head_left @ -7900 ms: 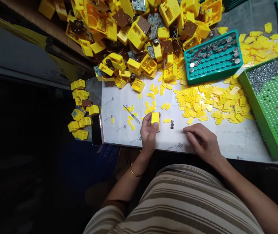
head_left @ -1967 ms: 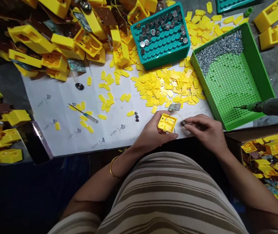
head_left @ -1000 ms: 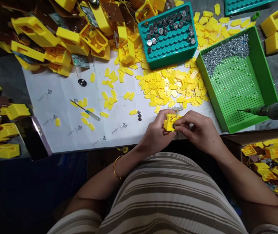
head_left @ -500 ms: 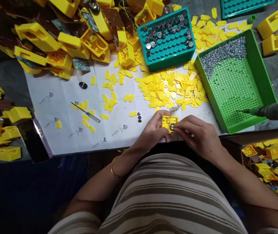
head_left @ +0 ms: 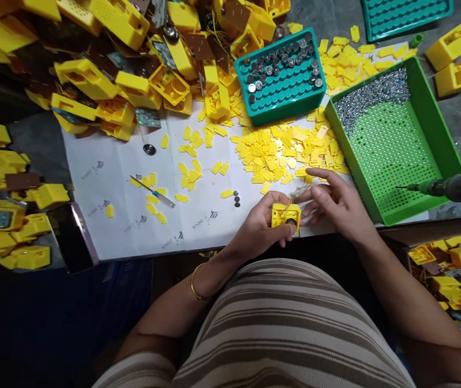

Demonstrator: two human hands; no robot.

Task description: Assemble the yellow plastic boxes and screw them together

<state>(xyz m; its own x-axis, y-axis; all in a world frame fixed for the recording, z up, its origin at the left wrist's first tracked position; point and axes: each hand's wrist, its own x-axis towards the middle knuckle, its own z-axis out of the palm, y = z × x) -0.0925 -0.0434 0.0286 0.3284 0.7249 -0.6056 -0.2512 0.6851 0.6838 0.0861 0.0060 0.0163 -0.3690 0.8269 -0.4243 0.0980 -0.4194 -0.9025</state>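
Note:
My left hand (head_left: 259,225) grips a small yellow plastic housing (head_left: 279,214), open side up, at the table's front edge. Its thumb presses at a round dark metal part (head_left: 290,221) inside. Thin wires run from the housing up to a small pale piece (head_left: 297,191), whose kind I cannot make out. My right hand (head_left: 337,207) is just right of the housing, fingers spread, the fingertips close to the pale piece and wires; contact is unclear. Several button cells (head_left: 236,198) lie in a short row on the white sheet to the left.
Loose yellow covers (head_left: 287,148) lie heaped ahead. Behind them stands a teal tray (head_left: 279,105) of button cells. A green basket (head_left: 400,145) holds screws, with an electric screwdriver (head_left: 448,187) over it. A screwdriver (head_left: 153,192), phone (head_left: 72,237) and piled yellow housings (head_left: 88,81) are leftward.
My right hand has come away from the round part, its fingers opening out upward and right. My left thumb has moved onto the round part. The view has shifted slightly.

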